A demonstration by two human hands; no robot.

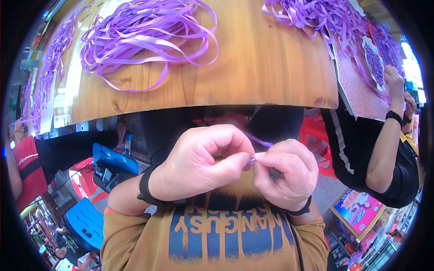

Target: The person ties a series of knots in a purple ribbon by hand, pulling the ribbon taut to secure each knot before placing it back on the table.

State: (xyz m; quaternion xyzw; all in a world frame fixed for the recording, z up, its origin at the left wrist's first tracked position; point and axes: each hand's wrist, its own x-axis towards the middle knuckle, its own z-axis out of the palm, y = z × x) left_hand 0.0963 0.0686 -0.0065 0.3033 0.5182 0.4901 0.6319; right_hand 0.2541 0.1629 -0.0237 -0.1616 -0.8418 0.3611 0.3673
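My left hand [199, 162] and my right hand [287, 174] are held close to my chest, below the edge of the wooden table [253, 67]. Their fingertips meet and pinch a small piece of purple ribbon [258, 143], of which only a short strip and a tiny folded bit between the thumbs show. A dark thin object pokes out of my right fist; I cannot tell what it is. A big loose pile of purple ribbon [144, 31] lies on the table at the far left.
A second heap of purple ribbon [316, 16] lies at the table's far right. A person in black [384, 149] at the right reaches a white tray of purple pieces [374, 61]. Blue stools [86, 221] stand at the lower left.
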